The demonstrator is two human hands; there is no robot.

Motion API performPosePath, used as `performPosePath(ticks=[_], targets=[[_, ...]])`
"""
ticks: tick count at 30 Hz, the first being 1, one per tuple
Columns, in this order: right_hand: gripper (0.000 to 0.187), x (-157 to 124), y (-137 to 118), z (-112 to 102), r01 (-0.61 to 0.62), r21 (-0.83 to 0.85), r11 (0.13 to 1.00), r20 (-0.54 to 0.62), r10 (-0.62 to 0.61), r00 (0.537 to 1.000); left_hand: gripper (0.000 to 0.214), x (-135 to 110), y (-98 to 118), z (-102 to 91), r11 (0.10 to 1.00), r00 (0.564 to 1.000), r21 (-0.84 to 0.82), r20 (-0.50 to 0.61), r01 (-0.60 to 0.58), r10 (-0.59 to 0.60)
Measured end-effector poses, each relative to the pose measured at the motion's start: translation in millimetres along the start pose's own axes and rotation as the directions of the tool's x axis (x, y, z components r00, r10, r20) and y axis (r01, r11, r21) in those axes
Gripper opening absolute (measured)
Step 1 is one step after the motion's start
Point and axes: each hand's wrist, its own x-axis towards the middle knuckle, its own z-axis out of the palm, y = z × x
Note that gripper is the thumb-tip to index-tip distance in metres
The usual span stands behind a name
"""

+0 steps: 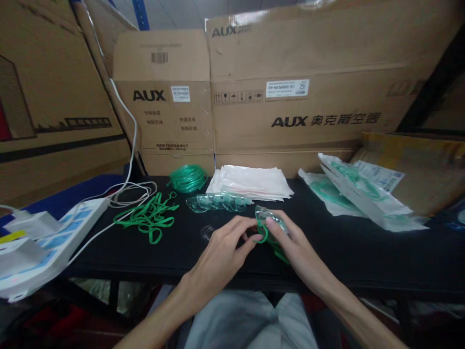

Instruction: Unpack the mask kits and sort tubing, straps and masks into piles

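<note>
Over the front part of the black table, my right hand [296,242] is closed around a clear, green-tinted plastic face mask [262,212]. My left hand [225,245] pinches a green elastic strap [263,233] at the mask's near left side. The strap loops between both hands, and a loose length hangs below my right fingers. My fingers cover much of the mask, so I cannot tell whether the strap passes through it. Just beyond my hands lies a row of several similar masks [218,201]. A tangle of green straps [154,215] rests to the left.
A coil of green tubing [189,178] and a stack of white bags [250,180] sit at the back. Packaged masks with tubing [363,194] lie at right. A power strip [69,242] and white cables occupy the left. Cardboard boxes [290,58] wall the table's rear.
</note>
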Motion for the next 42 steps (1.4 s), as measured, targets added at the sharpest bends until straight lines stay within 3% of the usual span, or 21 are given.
performPosePath(ticks=[3, 5, 11, 17, 21, 25, 29, 32, 36, 42], targets=[[0.029, -3.3, 7.8, 0.2, 0.083, -0.104, 0.991, -0.002, -0.084, 0.996, 0.034, -2.9, -4.0, 2.0, 1.000, 0.995, -0.006, -0.104, 0.008, -0.008], [0.026, -4.6, 10.2, 0.9, 0.130, -0.187, 0.974, -0.014, -0.135, 0.991, 0.036, -4.2, -7.3, 0.8, 1.000, 0.996, 0.004, -0.090, -0.020, 0.020], [0.022, -6.3, 9.1, 1.3, 0.120, -0.176, 0.977, -0.021, -0.126, 0.992, 0.010, -5.2, -8.2, -2.7, 1.000, 0.992, -0.006, -0.128, 0.014, -0.015], [0.030, -6.7, 14.1, 1.1, 0.092, -0.219, 0.971, -0.062, -0.108, 0.992, 0.021, -3.4, -7.9, -2.8, 0.996, 0.997, 0.052, 0.002, -0.078, 0.078], [0.042, -8.1, 13.5, 0.6, 0.120, -0.230, 0.966, 0.016, -0.120, 0.993, 0.012, -4.0, -7.0, -6.2, 0.996, 0.992, 0.034, 0.095, -0.083, 0.079], [0.043, -10.4, 10.2, 1.8, 0.205, -0.225, 0.953, 0.116, -0.183, 0.976, 0.018, -4.9, -6.2, -8.8, 0.997, 0.985, -0.024, 0.156, -0.071, 0.073], [0.066, -13.4, 5.7, 4.2, 0.229, -0.244, 0.942, 0.147, -0.197, 0.969, 0.019, -7.1, -3.5, -9.8, 0.998, 0.962, 0.047, 0.270, -0.046, 0.031], [0.054, -14.9, 3.6, 3.9, 0.258, -0.241, 0.936, 0.208, -0.210, 0.955, 0.016, -8.3, -0.5, -10.7, 0.990, 0.950, 0.138, 0.312, -0.040, -0.005], [0.049, -14.0, 5.7, -0.4, 0.269, -0.247, 0.931, 0.271, -0.200, 0.942, 0.020, -7.4, 0.3, -11.3, 0.993, 0.940, 0.118, 0.339, -0.007, -0.034], [0.043, -12.1, 9.7, -3.6, 0.305, -0.298, 0.905, 0.212, -0.248, 0.945, 0.020, -6.4, -5.8, -8.8, 0.999, 0.938, 0.039, 0.343, 0.027, -0.038]])
